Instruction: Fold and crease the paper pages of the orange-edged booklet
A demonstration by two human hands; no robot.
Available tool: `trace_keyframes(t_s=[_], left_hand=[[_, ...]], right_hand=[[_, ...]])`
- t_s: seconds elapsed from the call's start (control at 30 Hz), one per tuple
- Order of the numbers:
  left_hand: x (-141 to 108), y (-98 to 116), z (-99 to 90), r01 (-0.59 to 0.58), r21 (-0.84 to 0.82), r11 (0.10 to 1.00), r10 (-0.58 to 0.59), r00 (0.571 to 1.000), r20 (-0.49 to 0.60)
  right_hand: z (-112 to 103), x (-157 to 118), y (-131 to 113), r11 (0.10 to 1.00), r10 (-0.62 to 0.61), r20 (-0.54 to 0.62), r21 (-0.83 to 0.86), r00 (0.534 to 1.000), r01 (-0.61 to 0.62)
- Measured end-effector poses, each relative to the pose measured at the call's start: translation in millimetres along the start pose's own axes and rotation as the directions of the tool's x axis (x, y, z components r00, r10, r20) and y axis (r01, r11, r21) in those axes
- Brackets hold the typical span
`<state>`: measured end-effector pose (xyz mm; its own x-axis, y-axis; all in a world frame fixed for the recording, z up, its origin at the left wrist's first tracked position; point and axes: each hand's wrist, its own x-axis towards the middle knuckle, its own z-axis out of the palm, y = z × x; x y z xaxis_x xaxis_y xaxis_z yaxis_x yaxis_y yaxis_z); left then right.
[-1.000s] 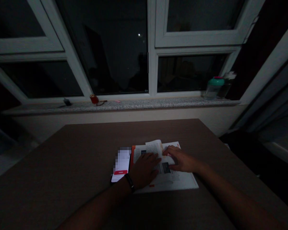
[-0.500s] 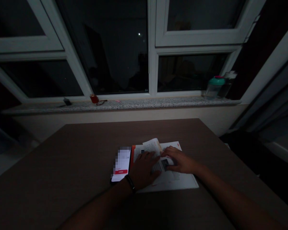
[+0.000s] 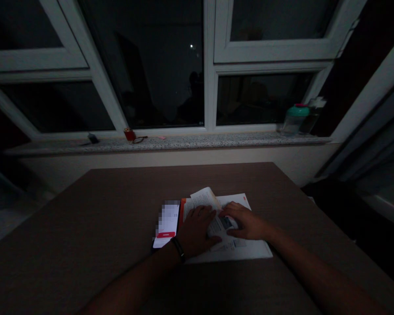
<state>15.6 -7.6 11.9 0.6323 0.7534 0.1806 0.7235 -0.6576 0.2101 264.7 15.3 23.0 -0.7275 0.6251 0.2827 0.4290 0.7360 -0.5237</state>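
A printed sheet (image 3: pixel 205 197) with text and small pictures lies folded and askew over a larger white printed paper (image 3: pixel 249 249) with an orange left edge. My left hand (image 3: pixel 197 227), a dark band at its wrist, lies flat across the left part, fingers spread. At the right side of the folded sheet, my right hand (image 3: pixel 244 221) has its fingers and thumb bent around a raised, curled bit of the paper. Just left of my left hand, a phone (image 3: pixel 167 223) with a lit screen rests beside the papers.
The papers lie on a brown wooden table (image 3: pixel 118 192). Behind it runs a speckled stone sill (image 3: pixel 190 141) below dark windows. A red jar (image 3: pixel 129 134) stands on the sill, and a bottle with a teal lid (image 3: pixel 295 119) is at its right end.
The folded sheet's upper end has shifted slightly left, and the paper bulges more between my right thumb and fingers. My left hand stays flat in nearly the same place.
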Motion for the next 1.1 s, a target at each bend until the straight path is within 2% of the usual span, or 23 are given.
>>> trace_keyframes(t_s=[0.13, 0.33, 0.5, 0.8, 0.97, 1.1], left_hand=[[0, -1, -1.1, -0.042, -0.02, 0.999, 0.042, 0.999, 0.022], [0, -2, -1.4, -0.071, -0.004, 0.998, 0.071, 0.997, 0.024], [1, 0, -5.4, -0.066, -0.014, 0.998, 0.066, 0.997, 0.025], [1, 4, -8.3, -0.084, -0.021, 0.996, 0.084, 0.996, 0.008], [1, 4, -9.1, -0.086, -0.019, 0.996, 0.086, 0.996, 0.017], [1, 5, -8.1, -0.088, -0.021, 0.996, 0.089, 0.996, 0.014]], right_hand=[[4, 0, 4, 1.0, 0.012, -0.047, 0.028, 0.999, -0.01], [9, 2, 13, 0.995, 0.1, -0.222, 0.023, 0.97, -0.097], [14, 3, 18, 0.993, 0.112, -0.276, -0.012, 0.955, -0.12], [25, 9, 17, 0.967, 0.199, -0.31, -0.09, 0.93, -0.237], [26, 12, 16, 0.951, 0.231, -0.282, -0.139, 0.931, -0.278], [21, 12, 6, 0.953, 0.236, -0.225, -0.139, 0.945, -0.271]])
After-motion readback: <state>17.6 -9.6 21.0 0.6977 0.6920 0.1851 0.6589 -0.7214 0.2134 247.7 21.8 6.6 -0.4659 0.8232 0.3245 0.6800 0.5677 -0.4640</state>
